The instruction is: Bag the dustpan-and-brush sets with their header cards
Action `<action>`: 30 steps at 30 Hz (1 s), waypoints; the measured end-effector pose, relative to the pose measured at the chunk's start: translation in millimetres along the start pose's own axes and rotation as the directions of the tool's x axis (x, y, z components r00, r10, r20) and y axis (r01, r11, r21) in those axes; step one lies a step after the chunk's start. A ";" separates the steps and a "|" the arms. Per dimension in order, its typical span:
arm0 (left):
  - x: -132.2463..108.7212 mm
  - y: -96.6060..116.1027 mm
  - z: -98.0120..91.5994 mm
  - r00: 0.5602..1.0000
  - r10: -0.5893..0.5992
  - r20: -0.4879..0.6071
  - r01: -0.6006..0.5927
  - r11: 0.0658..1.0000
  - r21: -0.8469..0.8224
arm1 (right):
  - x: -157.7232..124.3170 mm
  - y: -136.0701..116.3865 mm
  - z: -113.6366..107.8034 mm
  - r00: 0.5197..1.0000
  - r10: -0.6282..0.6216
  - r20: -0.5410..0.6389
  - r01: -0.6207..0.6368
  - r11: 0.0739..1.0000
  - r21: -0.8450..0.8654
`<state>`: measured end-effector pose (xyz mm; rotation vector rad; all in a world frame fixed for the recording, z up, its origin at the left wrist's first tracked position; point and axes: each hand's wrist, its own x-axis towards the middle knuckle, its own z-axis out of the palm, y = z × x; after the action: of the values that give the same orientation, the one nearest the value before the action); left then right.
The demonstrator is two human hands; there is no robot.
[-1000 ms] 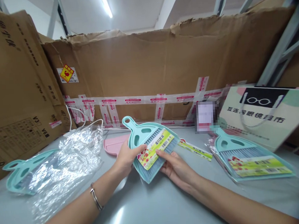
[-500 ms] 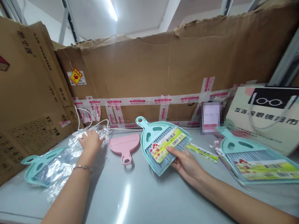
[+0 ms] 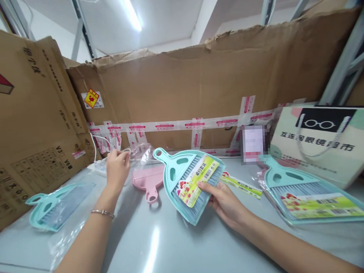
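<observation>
My right hand (image 3: 225, 201) grips a teal dustpan (image 3: 168, 169) by its lower right edge, thumb on top. A grey-bristled brush (image 3: 200, 210) and a yellow-green printed card (image 3: 197, 180) lie against its face. My left hand (image 3: 118, 165) is closed in a pinch on a clear plastic bag (image 3: 143, 152); the exact hold is hard to see. Part of the bag drapes over a pink dustpan (image 3: 150, 182) between my hands. Left of my left forearm lies another teal dustpan (image 3: 42, 217) with a brush.
A wrapped teal dustpan set (image 3: 320, 193) lies at the right, before a paper bag (image 3: 315, 146). A loose printed strip (image 3: 243, 185) rests behind my right hand. Cardboard boxes (image 3: 168, 89) stand along the back and left (image 3: 25, 131). White cable (image 3: 94, 148) runs at the back left.
My left hand has gone from spread fingers over the plastic to a pinch, and the plastic has shifted right, over the pink dustpan. The held dustpan has moved slightly left and nearer.
</observation>
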<state>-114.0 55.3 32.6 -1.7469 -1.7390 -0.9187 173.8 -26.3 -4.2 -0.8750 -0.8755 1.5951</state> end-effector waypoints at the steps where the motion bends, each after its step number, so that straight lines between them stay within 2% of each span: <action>1: -1.9 9.8 0.6 0.998 0.057 -0.013 -0.058 0.995 -0.076 | -1.3 -0.7 0.5 1.000 0.005 0.018 -0.005 1.000 -0.016; 3: -7.1 29.2 1.5 0.988 0.154 0.008 -0.149 0.967 -0.206 | -4.1 -1.1 2.1 0.999 0.022 0.032 -0.020 0.998 -0.053; 5: -12.7 44.3 1.8 0.977 0.207 0.050 -0.186 0.945 -0.270 | -6.3 -0.7 3.6 0.999 0.032 0.003 -0.032 0.996 -0.078; 8: -18.6 54.7 1.0 0.978 0.195 0.068 -0.166 0.938 -0.306 | -6.8 0.7 3.9 0.999 0.008 -0.048 -0.013 0.994 -0.104; 11: -22.8 59.5 0.2 0.988 0.156 0.009 -0.146 0.942 -0.302 | -5.5 3.1 2.7 0.999 0.012 -0.050 -0.019 0.990 -0.143; 13: -27.4 67.0 0.1 0.980 0.196 -0.020 -0.193 0.929 -0.316 | -5.1 5.5 2.7 0.998 0.047 -0.048 -0.054 0.988 -0.145; 15: -34.0 78.9 0.2 0.950 0.309 -0.035 -0.301 0.886 -0.352 | -5.2 8.0 3.7 0.996 0.077 -0.037 -0.081 0.990 -0.120; 17: -41.0 91.5 -0.4 0.900 0.428 -0.076 -0.423 0.821 -0.384 | -5.1 9.6 4.9 0.996 0.088 -0.023 -0.089 0.994 -0.063; 19: -46.3 100.8 -1.7 0.859 0.493 -0.137 -0.503 0.764 -0.405 | -4.0 10.2 4.8 0.997 0.072 -0.035 -0.071 0.997 0.022; 24: -52.1 106.7 -4.2 0.827 0.523 -0.204 -0.557 0.720 -0.414 | 1.6 10.4 1.4 0.989 0.010 -0.148 0.016 0.985 0.169; 27: -55.6 111.0 -6.2 0.818 0.536 -0.209 -0.571 0.714 -0.406 | 0.0 13.2 3.8 0.997 0.027 -0.076 -0.019 0.994 0.108; 30: -60.9 119.7 -11.0 0.778 0.596 -0.201 -0.619 0.668 -0.413 | -3.7 17.2 8.3 0.997 0.077 -0.022 -0.076 0.996 0.046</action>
<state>6.4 0.9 6.4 -2.3672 -0.7924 -1.0875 159.5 -33.6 -15.1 -0.9027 -0.7946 1.6608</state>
